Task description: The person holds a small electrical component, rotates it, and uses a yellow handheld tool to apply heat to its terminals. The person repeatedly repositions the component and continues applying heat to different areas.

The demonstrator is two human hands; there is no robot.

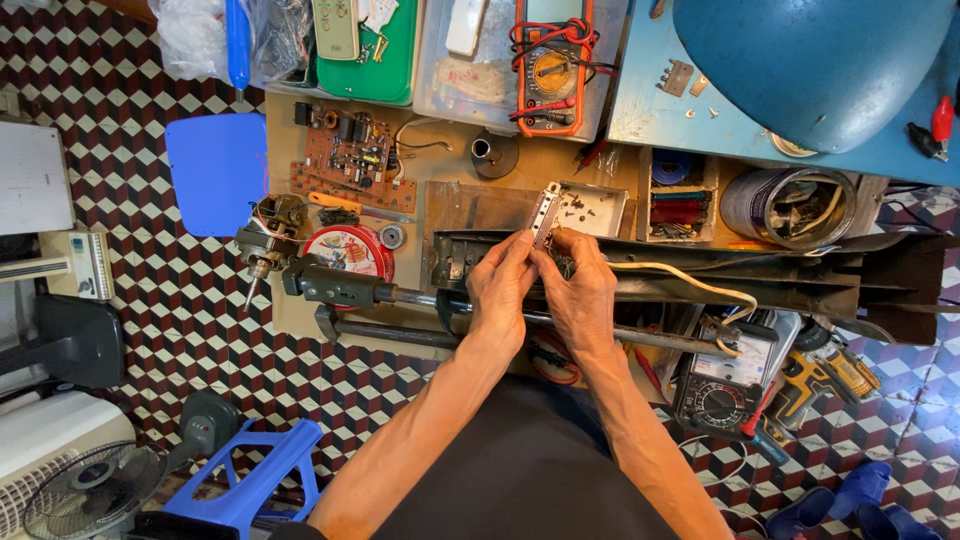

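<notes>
Head view: left hand [500, 290], right hand [580, 295] pinch switch block [546, 212]; lower end hidden.

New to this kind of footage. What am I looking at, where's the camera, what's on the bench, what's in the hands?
There is no robot: a person works with two bare hands. The one picture comes from a camera worn on the head, looking straight down, so the forearms run up from the bottom edge.

The left hand and right hand meet mid-frame and together hold a small pale switch strip, tilted, over a long dark housing that lies across the wooden bench. A white cable runs rightward from the hands.

Also on the bench: a brown circuit board, a red round tin, a small motor, a tray of screws, an orange multimeter at the top and a black multimeter lower right. A blue stool stands on the chequered floor.
</notes>
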